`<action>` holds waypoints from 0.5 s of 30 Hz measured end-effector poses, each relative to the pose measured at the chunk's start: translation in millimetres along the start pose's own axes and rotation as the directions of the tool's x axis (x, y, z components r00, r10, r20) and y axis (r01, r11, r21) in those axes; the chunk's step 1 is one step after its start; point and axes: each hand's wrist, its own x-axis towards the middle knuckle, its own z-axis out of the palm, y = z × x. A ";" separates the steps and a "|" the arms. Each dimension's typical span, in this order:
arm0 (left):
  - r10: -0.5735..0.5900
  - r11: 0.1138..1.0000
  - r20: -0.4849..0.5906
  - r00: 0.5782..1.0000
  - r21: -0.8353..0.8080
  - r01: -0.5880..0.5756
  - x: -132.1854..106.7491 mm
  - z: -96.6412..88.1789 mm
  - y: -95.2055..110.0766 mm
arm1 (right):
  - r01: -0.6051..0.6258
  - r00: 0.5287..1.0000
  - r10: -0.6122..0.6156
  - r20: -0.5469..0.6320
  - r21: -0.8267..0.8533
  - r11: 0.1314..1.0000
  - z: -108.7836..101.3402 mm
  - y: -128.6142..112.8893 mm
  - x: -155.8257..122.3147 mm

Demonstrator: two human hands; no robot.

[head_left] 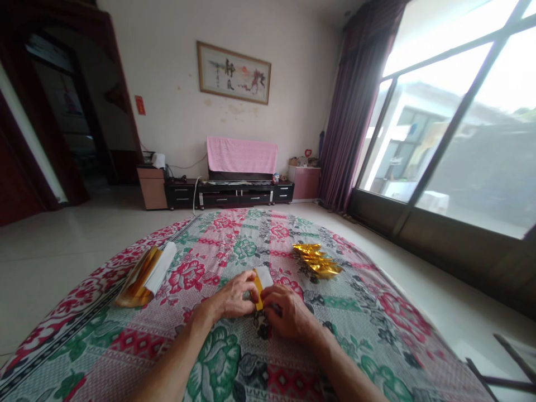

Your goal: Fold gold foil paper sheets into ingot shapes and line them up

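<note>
A small sheet of gold-and-white paper [263,277] is between my two hands, near the middle of the cloth-covered table. My left hand [238,295] grips its left edge with thumb and fingers. At its lower right side, my right hand [288,311] has its fingers closed on the paper. Part of the sheet is hidden behind the fingers. To the right lie several folded shiny gold paper pieces [317,261] in a row. On the left is a loose stack of gold-and-white paper sheets [146,276], curled at the edges.
A flowered tablecloth [220,357] in pink, green and grey covers the round table. Beyond it stands a low black cabinet [234,199] with a pink cloth [243,154] draped over something on top. A dark frame [502,374] stands at the lower right, below the large window.
</note>
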 end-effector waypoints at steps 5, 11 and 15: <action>0.020 1.000 -0.017 1.000 0.004 -0.020 -1.3 0.3 1.1 | -0.017 1.000 0.017 0.004 -0.022 1.000 1.6 -2.7 -0.3; 0.049 0.999 -0.011 0.999 -0.010 -0.049 -3.2 -1.6 0.7 | -0.062 0.998 0.062 -0.008 -0.047 0.997 5.7 -7.9 0.0; 0.042 0.998 0.016 0.999 -0.043 -0.041 -3.9 -2.9 -2.1 | -0.091 0.996 0.090 -0.008 -0.068 0.994 6.5 -11.5 0.2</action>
